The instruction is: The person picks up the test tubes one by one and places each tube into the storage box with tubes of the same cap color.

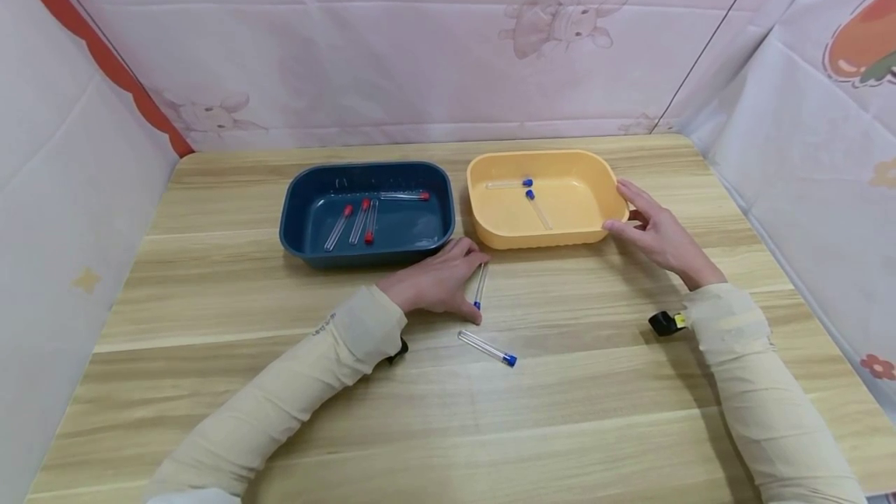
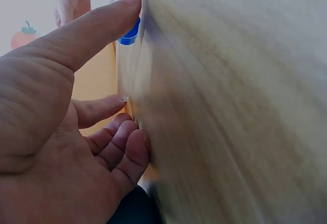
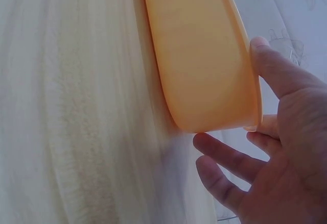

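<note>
My left hand (image 1: 444,278) is low over the table, its thumb and index finger reaching to either end of a clear tube with a blue cap (image 1: 477,305). In the left wrist view the thumb partly covers the blue cap (image 2: 130,34); a firm pinch cannot be made out. Another blue-capped tube (image 1: 488,348) lies nearer on the table. My right hand (image 1: 661,236) holds the right end of the yellow bin (image 1: 542,239), with thumb and fingertips at its rim (image 3: 257,91). Inside are two blue-capped tubes (image 1: 537,208).
Left of the yellow bin stands a dark blue bin (image 1: 350,259) containing several red-capped tubes (image 1: 336,228). My left hand is right beside its front corner. Fabric walls (image 1: 420,61) enclose the wooden table (image 1: 595,411) at the back and sides.
</note>
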Tool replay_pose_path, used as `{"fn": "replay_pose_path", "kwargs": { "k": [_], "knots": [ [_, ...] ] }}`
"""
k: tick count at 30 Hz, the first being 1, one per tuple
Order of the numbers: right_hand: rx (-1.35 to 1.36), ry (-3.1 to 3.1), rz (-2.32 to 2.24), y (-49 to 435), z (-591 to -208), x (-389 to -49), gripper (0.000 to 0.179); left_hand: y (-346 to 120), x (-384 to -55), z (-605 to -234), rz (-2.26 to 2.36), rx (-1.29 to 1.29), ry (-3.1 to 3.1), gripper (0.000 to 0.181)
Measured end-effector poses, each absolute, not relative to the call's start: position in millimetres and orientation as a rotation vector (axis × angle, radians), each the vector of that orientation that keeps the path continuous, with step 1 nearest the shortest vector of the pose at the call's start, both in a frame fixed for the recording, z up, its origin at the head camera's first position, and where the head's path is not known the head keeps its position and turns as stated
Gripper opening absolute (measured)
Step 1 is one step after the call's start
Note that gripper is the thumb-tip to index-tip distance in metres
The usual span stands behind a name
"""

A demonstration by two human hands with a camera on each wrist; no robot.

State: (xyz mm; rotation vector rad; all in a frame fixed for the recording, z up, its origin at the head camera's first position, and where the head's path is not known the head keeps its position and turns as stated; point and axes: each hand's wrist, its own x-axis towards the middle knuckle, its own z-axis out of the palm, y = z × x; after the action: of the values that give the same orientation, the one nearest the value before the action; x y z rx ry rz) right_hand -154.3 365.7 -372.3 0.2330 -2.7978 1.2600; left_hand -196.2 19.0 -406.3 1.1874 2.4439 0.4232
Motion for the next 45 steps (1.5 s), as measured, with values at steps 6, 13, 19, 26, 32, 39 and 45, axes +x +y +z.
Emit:
{"fn": "replay_pose_path", "kwargs": {
  "k": [6,13,19,26,32,39,45],
  "knots": [
    [0.238,-2.786,1.305,368.1,-373.1,-154.2,0.068,21.2,-192.4,-401.6,0.477,1.141,2.422,0.097],
    [0.240,-2.794,1.315,369.9,-374.1,-154.4,0.069,26.7,-185.1,-374.7,0.594,1.213,2.441,0.098],
    [0.236,-2.804,1.320,371.1,-374.1,-154.1,0.070,34.2,-188.4,-347.5,0.677,1.185,2.474,0.099],
    [0.231,-2.817,1.324,369.6,-371.6,-152.2,0.070,46.7,-210.4,-333.7,0.754,1.139,2.556,0.100],
    [0.233,-2.809,1.325,369.6,-371.4,-152.2,0.069,63.2,-227.8,-335.5,0.826,1.049,2.588,0.102],
    [0.231,-2.811,1.323,370.3,-373.0,-153.7,0.070,84.0,-243.5,-344.0,0.837,0.972,2.604,0.102],
    [0.235,-2.813,1.313,369.1,-373.7,-155.9,0.070,96.2,-256.3,-356.2,0.824,0.877,2.616,0.103]
  ]
}}
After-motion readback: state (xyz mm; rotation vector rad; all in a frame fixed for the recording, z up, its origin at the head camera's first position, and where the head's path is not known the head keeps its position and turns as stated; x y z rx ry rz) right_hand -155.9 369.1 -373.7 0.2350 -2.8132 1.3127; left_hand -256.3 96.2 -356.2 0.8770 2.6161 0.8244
